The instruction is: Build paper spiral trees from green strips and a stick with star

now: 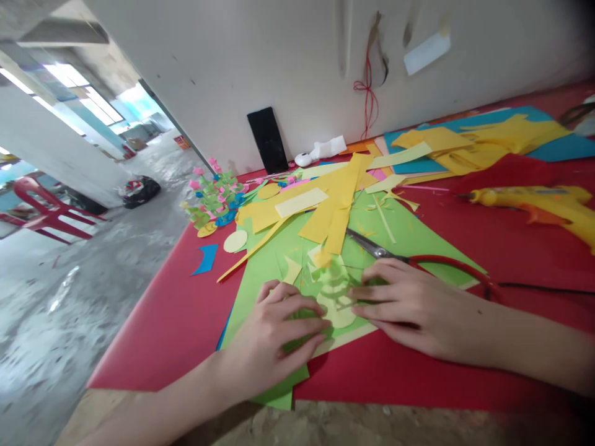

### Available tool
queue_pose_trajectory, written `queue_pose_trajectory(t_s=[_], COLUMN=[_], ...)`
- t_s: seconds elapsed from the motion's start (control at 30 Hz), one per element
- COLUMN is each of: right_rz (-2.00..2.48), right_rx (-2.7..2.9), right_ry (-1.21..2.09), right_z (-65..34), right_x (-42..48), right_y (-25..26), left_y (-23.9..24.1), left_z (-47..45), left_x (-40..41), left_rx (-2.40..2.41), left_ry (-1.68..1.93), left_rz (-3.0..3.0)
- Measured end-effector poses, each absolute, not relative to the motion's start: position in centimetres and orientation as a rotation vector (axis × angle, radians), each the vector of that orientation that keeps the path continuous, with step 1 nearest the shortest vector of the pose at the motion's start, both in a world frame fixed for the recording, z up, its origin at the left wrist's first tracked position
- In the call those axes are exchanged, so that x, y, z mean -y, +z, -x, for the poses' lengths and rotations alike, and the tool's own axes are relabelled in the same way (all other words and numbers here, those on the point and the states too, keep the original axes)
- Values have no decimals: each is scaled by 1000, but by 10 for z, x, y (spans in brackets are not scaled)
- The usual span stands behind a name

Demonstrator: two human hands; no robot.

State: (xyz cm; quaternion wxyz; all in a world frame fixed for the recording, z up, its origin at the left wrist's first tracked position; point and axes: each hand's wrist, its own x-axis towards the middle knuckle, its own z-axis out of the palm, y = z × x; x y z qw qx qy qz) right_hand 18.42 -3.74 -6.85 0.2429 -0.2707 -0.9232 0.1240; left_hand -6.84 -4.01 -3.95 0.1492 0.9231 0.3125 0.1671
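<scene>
My left hand (274, 337) and my right hand (409, 306) rest low on a green paper sheet (409, 238), fingertips meeting at a small light green paper cut-out (335, 294) with curled strips. Both hands pinch or press this cut-out from either side, fingers curled together. Red-handled scissors (418, 260) lie just behind my right hand, blades pointing left and away.
Yellow paper strips (334, 204) lie behind the hands on the red table cover (176, 322). A yellow glue gun (534, 201) lies at right. Small pink and green paper flowers (216, 195) stand at the left edge. Blue and yellow sheets (488, 145) lie by the wall.
</scene>
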Motion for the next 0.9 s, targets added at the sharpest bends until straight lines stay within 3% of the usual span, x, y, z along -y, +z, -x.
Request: queue_pose_trajectory(t_s=[0.9], right_rz=[730], right_rx=[2659], right_ry=[268], right_z=[-184], right_x=[38], right_y=[-63], left_y=[-47], left_z=[73], left_x=[51], left_rx=[-815], left_ry=[282], left_rz=[-2821])
